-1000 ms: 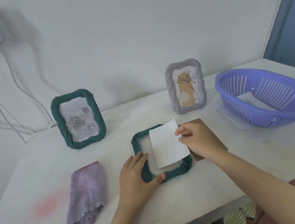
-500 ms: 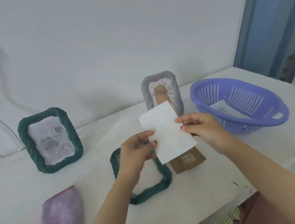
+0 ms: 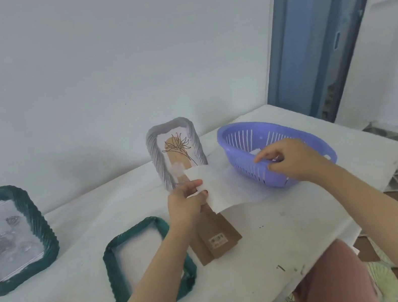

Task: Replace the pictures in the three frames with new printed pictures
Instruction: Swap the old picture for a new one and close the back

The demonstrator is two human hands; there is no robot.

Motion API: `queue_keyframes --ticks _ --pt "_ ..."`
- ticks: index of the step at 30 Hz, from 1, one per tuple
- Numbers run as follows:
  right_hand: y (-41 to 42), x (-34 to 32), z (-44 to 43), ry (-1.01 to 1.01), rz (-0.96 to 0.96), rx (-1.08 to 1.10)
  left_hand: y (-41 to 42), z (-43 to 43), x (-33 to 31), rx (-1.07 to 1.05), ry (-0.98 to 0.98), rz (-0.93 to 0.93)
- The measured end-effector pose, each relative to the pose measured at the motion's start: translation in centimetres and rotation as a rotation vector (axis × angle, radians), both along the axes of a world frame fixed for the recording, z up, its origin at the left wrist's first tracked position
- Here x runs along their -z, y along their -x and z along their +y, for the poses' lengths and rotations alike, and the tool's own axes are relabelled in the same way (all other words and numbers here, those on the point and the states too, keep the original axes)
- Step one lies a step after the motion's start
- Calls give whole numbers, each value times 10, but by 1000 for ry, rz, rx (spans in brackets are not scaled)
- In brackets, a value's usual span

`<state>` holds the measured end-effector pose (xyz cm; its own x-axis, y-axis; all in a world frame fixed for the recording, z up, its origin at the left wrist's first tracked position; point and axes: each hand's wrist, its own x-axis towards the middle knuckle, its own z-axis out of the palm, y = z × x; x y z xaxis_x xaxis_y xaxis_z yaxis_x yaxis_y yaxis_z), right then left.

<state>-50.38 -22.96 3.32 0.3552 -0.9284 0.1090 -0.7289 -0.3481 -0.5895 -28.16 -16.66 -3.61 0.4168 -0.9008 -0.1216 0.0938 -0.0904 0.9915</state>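
An empty dark-green rope-textured rectangular frame [image 3: 148, 261] lies flat on the white table [image 3: 286, 228], beside brown cardboard backing [image 3: 216, 238]. The left hand [image 3: 186, 203] pinches a plain white paper sheet [image 3: 220, 189]; the right hand [image 3: 289, 158], fingers loosely curled, reaches over the slotted purple plastic basket [image 3: 244, 140].

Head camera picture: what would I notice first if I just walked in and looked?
Probably the purple basket at the right of the table, with the right hand reaching over its rim. Next, the left hand in the middle, holding up a white paper in front of the standing grey frame. Below it a green frame lies flat beside a brown backing board.
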Motion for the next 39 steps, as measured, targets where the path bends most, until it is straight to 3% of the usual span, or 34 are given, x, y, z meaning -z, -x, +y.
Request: queue_keyframes --ticks 10,17,24,28,32,36,37,39 --pt "11 -28 -20 -11 -124 -1 52 -66 11 103 -61 60" --pt "12 -17 -16 -38 -114 -33 69 -76 28 135 -158 -127" --pt "4 12 -3 -58 51 -126 71 -72 33 166 -152 -205" --pt "4 19 -3 -62 44 -116 70 -63 29 205 -138 -325" --pt "5 16 -6 -144 30 -136 62 -50 28 93 16 -663" --pt "8 6 -23 -210 -247 -23 54 -51 21 122 268 -673" --pt "9 6 -33 -194 -259 44 52 -53 19 178 283 -697" --pt "14 11 -56 -176 -101 140 50 -59 15 256 278 -741"
